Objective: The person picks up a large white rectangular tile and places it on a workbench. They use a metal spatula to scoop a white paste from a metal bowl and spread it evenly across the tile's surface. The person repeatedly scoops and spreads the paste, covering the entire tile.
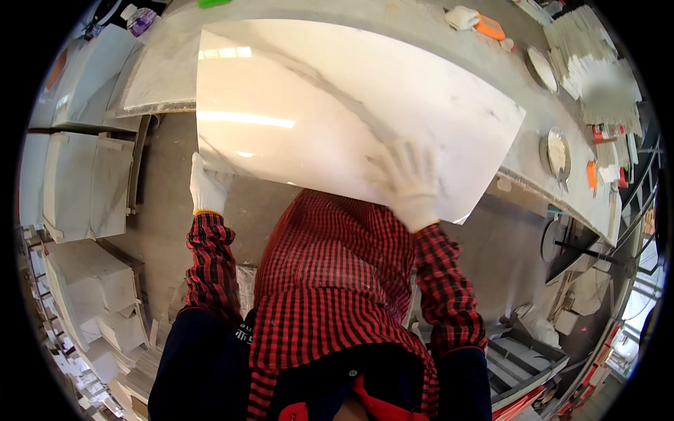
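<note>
A large glossy white tile (295, 84) with grey marble-like veins lies on the workbench, its near edge overhanging towards me. My left hand (208, 186), in a white work glove, grips the tile at its near left corner; part of the fingers is hidden by the tile. Spread fingers of my gloved right hand (407, 181) rest on the glossy face near the close right edge, slightly blurred. Red-and-black checked sleeves cover both forearms, and an apron of the same cloth (330, 259) reaches up to the tile's near edge.
Stacked tiles or slabs (88, 186) stand on the left. On the grey bench (165, 77) are an orange tool (489, 28), a round dish (542, 69), a bowl of pale material (557, 156) and stacked pale strips (593, 59). A grey crate (523, 361) sits at lower right.
</note>
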A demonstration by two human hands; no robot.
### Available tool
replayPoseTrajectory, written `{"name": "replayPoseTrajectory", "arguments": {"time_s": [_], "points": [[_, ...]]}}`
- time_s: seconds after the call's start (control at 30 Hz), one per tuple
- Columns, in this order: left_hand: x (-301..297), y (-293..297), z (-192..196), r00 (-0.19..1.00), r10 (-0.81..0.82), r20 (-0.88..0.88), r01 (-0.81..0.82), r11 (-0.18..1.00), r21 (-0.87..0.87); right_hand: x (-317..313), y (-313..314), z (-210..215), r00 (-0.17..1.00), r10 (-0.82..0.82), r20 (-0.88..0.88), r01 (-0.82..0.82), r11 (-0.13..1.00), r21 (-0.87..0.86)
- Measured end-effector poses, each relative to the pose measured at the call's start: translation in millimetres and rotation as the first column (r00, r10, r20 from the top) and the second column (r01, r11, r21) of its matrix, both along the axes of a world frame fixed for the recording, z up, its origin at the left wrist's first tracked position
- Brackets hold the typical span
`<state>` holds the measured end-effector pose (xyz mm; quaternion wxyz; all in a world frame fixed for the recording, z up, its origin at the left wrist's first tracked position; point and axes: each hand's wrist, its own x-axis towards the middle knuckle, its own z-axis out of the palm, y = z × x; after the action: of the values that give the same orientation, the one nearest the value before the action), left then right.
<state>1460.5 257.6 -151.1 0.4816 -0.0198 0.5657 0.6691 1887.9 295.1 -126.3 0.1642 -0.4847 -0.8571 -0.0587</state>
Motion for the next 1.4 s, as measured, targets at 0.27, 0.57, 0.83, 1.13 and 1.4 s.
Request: {"name": "replayPoseTrajectory", "arguments": {"time_s": [0.27, 0.57, 0.83, 1.13, 1.4], "points": [[3.4, -3.3, -2.8, 0.998, 0.004, -0.069, -0.004, 1.000, 0.001, 127.2, -34.7, -34.6, 0.869, -0.394, -0.299, 0.448, 0.883, 0.139], [3.0, -2.3, -8.4, 0.999, 0.019, -0.046, -0.020, 1.000, -0.023, 94.5, -88.7, -102.0, 0.324, -0.570, -0.755, 0.682, 0.694, -0.231], [-6.9, -0.5, -23.0, 0.993, 0.017, -0.120, -0.022, 0.999, -0.040, 117.0, -122.3, -134.6, -0.004, -0.732, -0.682, 0.430, 0.614, -0.662], [-2.6, 0.3, -33.3, 0.966, 0.023, -0.259, -0.017, 1.000, 0.025, 125.1, -84.8, -65.0, -0.364, -0.637, -0.680, 0.226, 0.648, -0.727], [-8.4, 3.0, -43.3, 0.956, -0.022, -0.292, 0.038, 0.998, 0.050, 102.9, -96.3, -86.7, -0.520, -0.715, -0.467, 0.112, 0.485, -0.867]]}}
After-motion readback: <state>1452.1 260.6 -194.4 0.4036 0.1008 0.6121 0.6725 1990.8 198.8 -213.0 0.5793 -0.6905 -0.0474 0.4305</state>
